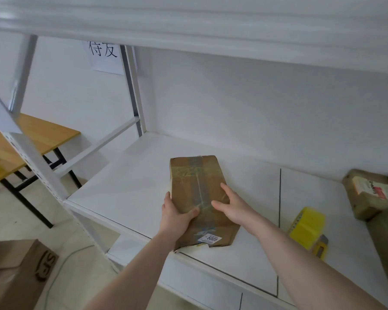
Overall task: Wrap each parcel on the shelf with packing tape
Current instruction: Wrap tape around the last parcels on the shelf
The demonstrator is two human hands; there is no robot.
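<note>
A long brown parcel (195, 175), bound in clear tape and carrying a small white label near its front end, lies on the white shelf (126, 184). My left hand (177, 213) grips its left edge, thumb over the top. On the parcel's right side rests my right hand (231, 205), its fingers straight and spread. A yellow tape dispenser (306, 225) sits on the shelf to the right, apart from both hands.
More brown parcels (367, 193) lie at the shelf's right end. The shelf's white uprights (38, 166) stand at left. Beyond them is a wooden table (43, 133). A cardboard box (20, 269) sits on the floor at lower left.
</note>
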